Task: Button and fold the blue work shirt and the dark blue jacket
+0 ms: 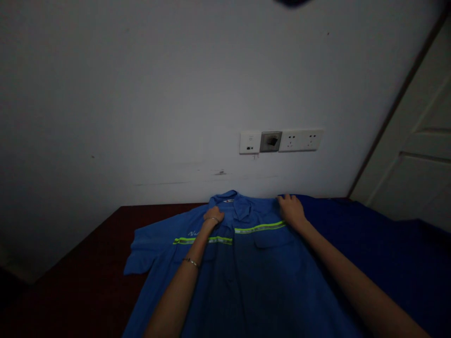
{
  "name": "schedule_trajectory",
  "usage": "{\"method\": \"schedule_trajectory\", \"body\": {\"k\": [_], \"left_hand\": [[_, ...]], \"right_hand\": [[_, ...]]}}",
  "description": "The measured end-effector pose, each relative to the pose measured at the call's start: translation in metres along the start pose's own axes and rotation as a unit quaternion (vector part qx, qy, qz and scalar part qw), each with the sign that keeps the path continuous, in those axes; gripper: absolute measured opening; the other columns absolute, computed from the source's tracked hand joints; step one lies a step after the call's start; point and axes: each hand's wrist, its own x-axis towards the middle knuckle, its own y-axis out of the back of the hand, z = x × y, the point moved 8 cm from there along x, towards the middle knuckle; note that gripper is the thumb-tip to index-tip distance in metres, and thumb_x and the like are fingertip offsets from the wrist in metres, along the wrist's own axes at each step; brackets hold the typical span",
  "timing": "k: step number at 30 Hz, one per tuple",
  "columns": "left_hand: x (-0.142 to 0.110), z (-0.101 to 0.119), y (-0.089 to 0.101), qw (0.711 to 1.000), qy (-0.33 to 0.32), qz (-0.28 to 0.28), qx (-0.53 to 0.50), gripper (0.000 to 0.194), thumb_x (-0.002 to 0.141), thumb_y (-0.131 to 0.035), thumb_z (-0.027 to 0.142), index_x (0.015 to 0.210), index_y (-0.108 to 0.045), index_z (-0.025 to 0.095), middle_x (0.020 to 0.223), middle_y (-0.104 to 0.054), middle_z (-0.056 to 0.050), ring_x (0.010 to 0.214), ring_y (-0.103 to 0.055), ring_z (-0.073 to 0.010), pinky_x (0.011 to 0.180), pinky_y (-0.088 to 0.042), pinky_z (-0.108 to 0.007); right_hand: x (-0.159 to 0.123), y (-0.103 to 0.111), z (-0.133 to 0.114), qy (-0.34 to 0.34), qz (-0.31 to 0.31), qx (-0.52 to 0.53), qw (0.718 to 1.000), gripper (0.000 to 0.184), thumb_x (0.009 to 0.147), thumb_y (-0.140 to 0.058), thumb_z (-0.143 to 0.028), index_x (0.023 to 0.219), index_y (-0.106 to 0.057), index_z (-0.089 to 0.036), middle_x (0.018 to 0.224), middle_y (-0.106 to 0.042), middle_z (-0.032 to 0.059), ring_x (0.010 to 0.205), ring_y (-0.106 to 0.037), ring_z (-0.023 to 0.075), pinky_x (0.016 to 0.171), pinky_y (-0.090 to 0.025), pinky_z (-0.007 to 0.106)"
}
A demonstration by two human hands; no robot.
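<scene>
Along the tabletop's (81,277) far edge, beside the wall (158,117), I've got the blue shirt (264,267) lying front up, collar (243,209) toward the wall, its lower part running out of my view at the near side. Left hand (213,216) is just below the collar, fingers curled in; whether they pinch cloth, I can't tell from my seat. Over at the shirt's shoulder, right hand (291,209), fingers bent at the far edge, right beside the dark blue cloth (366,253); their grip is hidden from me too. That's my worry spot: if those fingers caught both fabrics, a tug could drag the dark cloth along and ruck it. Uneven pull between the hands, I reckon, might skew the collar and crease the reflective stripe (257,229). Toward the left edge, the sleeve (144,249) has no hand on it, so a sideways shift could twist it under.
</scene>
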Motion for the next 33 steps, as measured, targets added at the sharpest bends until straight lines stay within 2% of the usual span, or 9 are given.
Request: {"method": "schedule_trajectory", "body": {"k": [3,7,9,11,16,21,23,28,33], "left_hand": [[-0.004,0.001,0.001,1.0,0.0,0.009,0.013,0.03,0.075,-0.044,0.033,0.09,-0.06,0.013,0.1,-0.063,-0.016,0.097,-0.058,-0.0274,0.078,-0.044,-0.034],[-0.007,0.005,0.0,1.0,-0.02,0.007,-0.007,0.027,0.075,-0.046,0.033,0.086,-0.06,0.012,0.094,-0.064,-0.015,0.093,-0.058,-0.0276,0.077,-0.044,-0.035],[-0.008,0.007,-0.001,0.999,-0.038,-0.004,-0.037,0.024,0.074,-0.047,0.03,0.085,-0.059,0.012,0.091,-0.064,-0.012,0.089,-0.059,-0.0251,0.076,-0.044,-0.033],[-0.01,0.008,-0.001,0.997,-0.055,-0.011,-0.06,0.021,0.074,-0.048,0.028,0.086,-0.059,0.013,0.09,-0.064,-0.009,0.086,-0.059,-0.0213,0.076,-0.044,-0.029],[-0.021,0.006,0.008,0.992,-0.08,0.011,-0.093,0.027,0.071,-0.056,0.024,0.094,-0.056,0.011,0.092,-0.062,-0.008,0.084,-0.057,-0.0169,0.074,-0.044,-0.024],[-0.046,0.014,0.031,0.972,-0.15,0.134,-0.121,0.023,0.064,-0.058,0.014,0.086,-0.06,0.012,0.083,-0.061,-0.005,0.08,-0.055,-0.0156,0.074,-0.042,-0.024],[-0.058,0.024,0.029,0.962,-0.212,0.121,-0.122,0.015,0.064,-0.056,0.012,0.078,-0.063,0.013,0.078,-0.061,-0.003,0.076,-0.055,-0.0142,0.071,-0.042,-0.023],[-0.086,0.038,0.005,0.938,-0.338,0.012,-0.076,0.012,0.066,-0.057,0.015,0.072,-0.067,0.015,0.071,-0.062,-0.001,0.066,-0.054,-0.0111,0.064,-0.04,-0.019],[-0.097,0.037,-0.002,0.921,-0.39,-0.002,-0.02,0.017,0.066,-0.063,0.021,0.081,-0.069,0.016,0.079,-0.063,-0.002,0.068,-0.054,-0.0112,0.063,-0.04,-0.018]], "right_hand": [[-0.017,0.021,-0.06,0.062,-0.008,0.047,0.997,0.033,0.08,-0.039,-0.013,0.111,-0.051,-0.012,0.105,-0.055,0.02,0.098,-0.052,0.0289,0.074,-0.042,0.035],[-0.045,0.023,-0.135,0.122,-0.078,0.131,0.981,0.028,0.085,-0.037,-0.025,0.106,-0.05,-0.013,0.097,-0.059,0.0153,0.085,-0.058,0.0238,0.072,-0.043,0.033],[-0.056,0.02,-0.16,0.143,-0.087,0.152,0.974,0.029,0.083,-0.04,-0.031,0.102,-0.052,-0.012,0.096,-0.06,0.0147,0.085,-0.059,0.0244,0.071,-0.044,0.033],[-0.062,0.017,-0.171,0.141,-0.084,0.162,0.973,0.029,0.082,-0.042,-0.032,0.1,-0.053,-0.012,0.097,-0.059,0.015,0.087,-0.058,0.0249,0.071,-0.044,0.032],[-0.062,0.016,-0.165,0.123,-0.071,0.189,0.972,0.029,0.079,-0.045,-0.031,0.095,-0.056,-0.009,0.096,-0.06,0.0162,0.089,-0.057,0.0235,0.076,-0.042,0.03],[-0.054,0.007,-0.153,0.112,-0.123,0.245,0.955,0.02,0.071,-0.051,-0.022,0.085,-0.062,-0.012,0.087,-0.065,0.0119,0.085,-0.06,0.0218,0.072,-0.042,0.026],[-0.052,0.001,-0.148,0.094,-0.133,0.291,0.943,0.019,0.068,-0.052,-0.018,0.082,-0.064,-0.013,0.083,-0.066,0.0098,0.082,-0.061,0.0203,0.071,-0.042,0.024],[-0.046,-0.015,-0.131,0.011,-0.106,0.422,0.9,0.036,0.063,-0.056,-0.015,0.098,-0.064,-0.01,0.098,-0.066,0.0097,0.092,-0.06,0.0208,0.08,-0.043,0.025],[-0.047,-0.027,-0.122,-0.027,-0.117,0.559,0.82,0.037,0.059,-0.051,-0.006,0.091,-0.068,-0.011,0.087,-0.069,0.0049,0.085,-0.062,0.021,0.075,-0.047,0.028]]}}
